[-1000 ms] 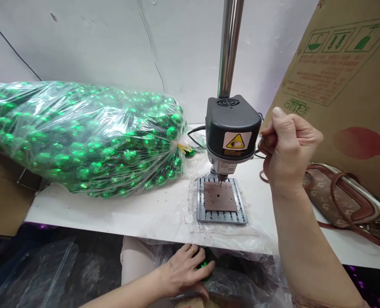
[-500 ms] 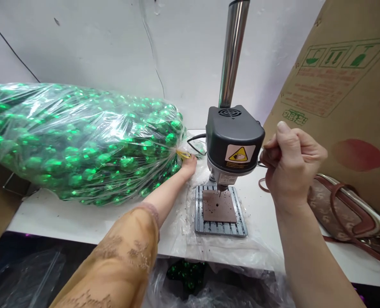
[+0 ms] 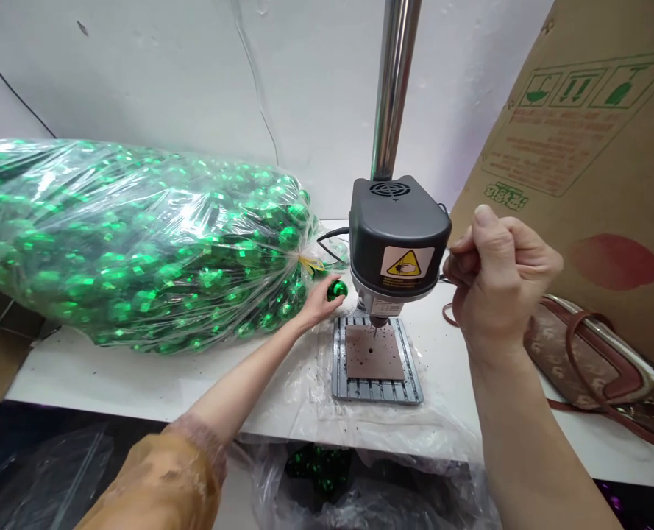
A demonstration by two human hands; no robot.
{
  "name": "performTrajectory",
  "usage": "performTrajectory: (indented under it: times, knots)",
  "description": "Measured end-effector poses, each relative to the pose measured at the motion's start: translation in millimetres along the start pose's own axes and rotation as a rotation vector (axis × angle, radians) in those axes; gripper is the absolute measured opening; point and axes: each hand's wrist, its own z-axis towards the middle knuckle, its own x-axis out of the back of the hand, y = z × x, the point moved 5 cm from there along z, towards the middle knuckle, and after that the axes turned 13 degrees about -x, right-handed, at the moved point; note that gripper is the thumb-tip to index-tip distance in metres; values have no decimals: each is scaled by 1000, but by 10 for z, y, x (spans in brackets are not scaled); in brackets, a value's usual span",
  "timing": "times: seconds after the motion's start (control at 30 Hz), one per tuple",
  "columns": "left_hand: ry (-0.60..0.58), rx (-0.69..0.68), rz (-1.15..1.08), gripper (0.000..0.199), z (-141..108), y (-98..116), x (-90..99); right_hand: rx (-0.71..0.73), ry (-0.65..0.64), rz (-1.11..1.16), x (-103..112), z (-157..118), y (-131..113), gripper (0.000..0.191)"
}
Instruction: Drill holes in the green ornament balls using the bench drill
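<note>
- The left hand [image 3: 316, 306] is held out over the white table, and its fingers are drawn narrow, gripping a shiny green ball [image 3: 337, 290] at the fingertips.
- That ball is held just left of the drill head, in the air and touching nothing else.
- An orange lace sleeve [image 3: 161, 478] is worn on the left arm, below and behind those fingers.
- The right hand [image 3: 500, 283] is closed into a tight fist, raised just right of the drill head. A thin metal end [image 3: 443, 278] is seen poking out by its fingers; what is gripped cannot be told.
- Between the two hands stands a small bench drill [image 3: 398, 243] on a steel column [image 3: 393, 81]. Its bit [image 3: 378, 327] points down at a brown square pad [image 3: 374, 353], which is dotted with small holes and laid on a grey slotted base [image 3: 376, 394].
- Just behind the left fingers lies a large clear plastic bag [image 3: 133, 243] packed with green balls, closed with a yellow tie [image 3: 310, 263].
- Beyond the right fist, a printed cardboard sheet [image 3: 580, 125] is leaned up, and a brown handbag [image 3: 585, 353] is laid against it.
- Below both hands, more green balls [image 3: 318, 467] are seen in a plastic bag under the table's edge.
</note>
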Motion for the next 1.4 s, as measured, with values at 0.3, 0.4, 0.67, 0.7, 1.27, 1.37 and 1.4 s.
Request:
performTrajectory:
  times: [0.3, 0.4, 0.67, 0.7, 1.27, 1.37, 1.4]
  knots:
    - [-54, 149, -347, 66, -933, 72, -195, -6, 47, 31, -17, -4, -14, 39]
    - [-75, 110, -290, 65, -959, 115, -310, -2, 35, 20, -16, 5, -12, 40]
    - [-118, 47, -280, 62, -1003, 149, -508, -8, 23, 19, -15, 15, 1, 44]
    - [-119, 51, -286, 64, -1010, 147, -525, -9, 23, 15, -17, 13, 0, 44]
    - [-142, 18, -37, 58, -1112, 312, -685, -1, 31, 21, 3, 1, 22, 40]
    - [-161, -11, -42, 56, -1119, 348, -689, 17, 32, 28, 19, -36, 27, 40]
    - [-164, -15, -37, 55, -1121, 355, -686, 36, 31, 38, 30, -65, 24, 39]
